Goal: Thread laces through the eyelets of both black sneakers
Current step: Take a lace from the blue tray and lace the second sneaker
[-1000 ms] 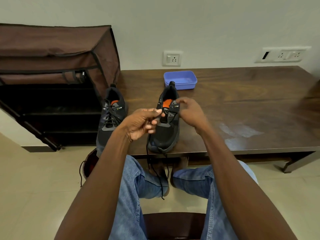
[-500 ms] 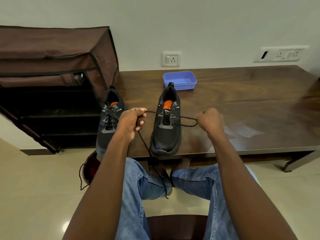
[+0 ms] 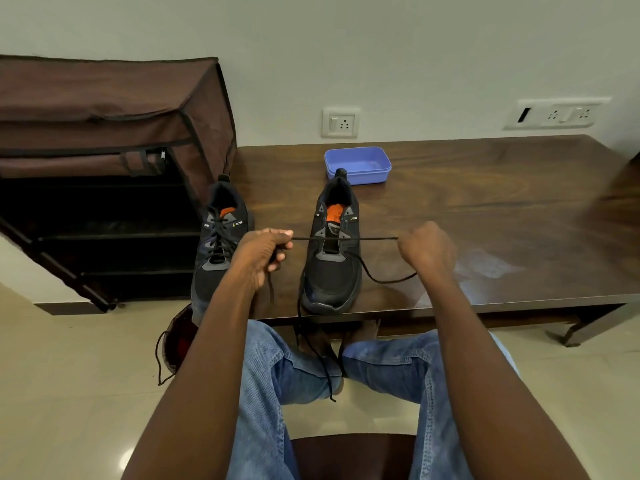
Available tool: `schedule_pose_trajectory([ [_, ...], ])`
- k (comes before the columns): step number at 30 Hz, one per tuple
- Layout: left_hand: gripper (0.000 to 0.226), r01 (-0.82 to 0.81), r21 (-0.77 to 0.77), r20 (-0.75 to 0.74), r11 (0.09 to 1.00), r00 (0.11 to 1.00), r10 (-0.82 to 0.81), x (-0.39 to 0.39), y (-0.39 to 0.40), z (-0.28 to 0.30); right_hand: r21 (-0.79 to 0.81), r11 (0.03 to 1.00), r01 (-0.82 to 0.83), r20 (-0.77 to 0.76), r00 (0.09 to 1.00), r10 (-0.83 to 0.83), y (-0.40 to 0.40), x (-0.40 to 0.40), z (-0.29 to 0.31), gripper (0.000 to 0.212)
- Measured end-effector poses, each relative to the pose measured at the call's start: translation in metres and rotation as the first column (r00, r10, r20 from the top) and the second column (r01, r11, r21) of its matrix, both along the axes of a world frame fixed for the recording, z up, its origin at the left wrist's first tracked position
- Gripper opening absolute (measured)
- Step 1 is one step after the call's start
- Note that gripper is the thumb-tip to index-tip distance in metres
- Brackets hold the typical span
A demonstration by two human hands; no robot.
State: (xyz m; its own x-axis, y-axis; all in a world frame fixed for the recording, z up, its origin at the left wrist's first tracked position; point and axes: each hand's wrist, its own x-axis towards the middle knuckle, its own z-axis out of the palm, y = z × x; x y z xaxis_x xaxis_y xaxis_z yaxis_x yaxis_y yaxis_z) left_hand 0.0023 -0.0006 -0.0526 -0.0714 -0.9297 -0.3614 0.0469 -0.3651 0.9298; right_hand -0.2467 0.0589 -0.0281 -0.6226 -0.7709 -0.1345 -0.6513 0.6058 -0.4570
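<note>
Since the earlier frame, the black lace (image 3: 346,239) is pulled taut and level between hands drawn wider apart.
One end is pinched by the left hand (image 3: 261,252), the other gripped in the clenched right hand (image 3: 427,249), above the right sneaker (image 3: 332,251) on the wooden table (image 3: 485,202); the laced left sneaker (image 3: 216,247) stands beside it.

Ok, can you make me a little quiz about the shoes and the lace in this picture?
1. True or false: the left sneaker already has laces criss-crossed up its front.
2. What do the left hand and the right hand hold stretched between them over the right sneaker? A) a ribbon B) a black lace C) a belt
3. Fill in: the blue tray sits ____ the right sneaker, nearer the wall.

Key: 1 true; 2 B; 3 behind
</note>
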Motion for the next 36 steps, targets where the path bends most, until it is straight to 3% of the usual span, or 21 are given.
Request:
schedule_pose_trajectory([
  [2,0.006,0.031,-0.006,0.004,0.999,1.000,-0.031,-0.004,0.001,0.001,-0.042,0.992,-0.118,-0.147,0.983,0.111,0.006,0.009,0.004,0.017],
  [3,0.006,0.088,-0.011,0.002,0.996,0.996,-0.088,-0.007,0.003,0.002,-0.114,0.964,-0.242,-0.129,0.965,0.227,0.006,0.017,0.007,0.028],
  [5,0.007,0.221,-0.020,-0.005,0.975,0.975,-0.221,-0.014,0.007,0.005,-0.284,0.852,-0.440,0.168,0.852,0.496,0.005,0.041,0.011,0.047],
  [7,0.008,0.286,-0.028,-0.008,0.958,0.958,-0.286,-0.020,0.010,0.007,-0.351,0.762,-0.545,0.347,0.680,0.646,0.000,0.062,0.004,0.041],
  [8,0.009,0.285,-0.029,-0.001,0.958,0.958,-0.285,-0.021,0.010,0.007,-0.361,0.752,-0.552,0.353,0.666,0.658,-0.003,0.067,-0.003,0.029],
  [10,0.010,0.254,-0.019,0.008,0.967,0.967,-0.254,-0.020,0.009,0.006,-0.355,0.815,-0.459,0.376,0.728,0.574,-0.006,0.069,-0.010,0.008],
  [13,0.008,0.202,0.010,-0.006,0.979,0.979,-0.202,-0.014,0.007,0.005,-0.319,0.914,-0.251,0.354,0.863,0.360,-0.006,0.059,-0.010,0.027],
  [17,0.005,0.188,0.025,0.000,0.982,0.982,-0.188,-0.012,0.006,0.006,-0.209,0.967,-0.143,0.151,0.973,0.176,0.002,0.052,-0.010,0.030],
  [23,0.005,0.105,0.029,-0.129,0.994,0.987,-0.100,-0.014,0.007,0.008,-0.122,0.980,-0.157,-0.116,0.983,0.143,0.004,0.057,-0.006,0.023],
  [27,0.015,0.001,-0.044,-0.025,0.999,1.000,-0.002,-0.015,0.008,0.003,-0.061,0.967,-0.246,-0.252,0.942,0.223,0.004,0.055,-0.010,0.018],
  [29,0.013,0.046,-0.059,-0.039,0.997,0.998,-0.048,-0.016,0.008,0.003,-0.232,0.895,-0.382,-0.105,0.924,0.368,-0.002,0.058,-0.012,0.029],
  [32,0.012,0.166,-0.081,-0.081,0.983,0.982,-0.172,-0.021,0.008,0.005,-0.460,0.793,-0.399,0.291,0.777,0.559,-0.006,0.072,-0.012,0.035],
  [36,0.009,0.266,-0.173,0.194,0.948,0.953,-0.231,-0.024,0.006,0.001,-0.501,0.790,-0.353,0.313,0.777,0.546,-0.012,0.080,-0.025,0.015],
])
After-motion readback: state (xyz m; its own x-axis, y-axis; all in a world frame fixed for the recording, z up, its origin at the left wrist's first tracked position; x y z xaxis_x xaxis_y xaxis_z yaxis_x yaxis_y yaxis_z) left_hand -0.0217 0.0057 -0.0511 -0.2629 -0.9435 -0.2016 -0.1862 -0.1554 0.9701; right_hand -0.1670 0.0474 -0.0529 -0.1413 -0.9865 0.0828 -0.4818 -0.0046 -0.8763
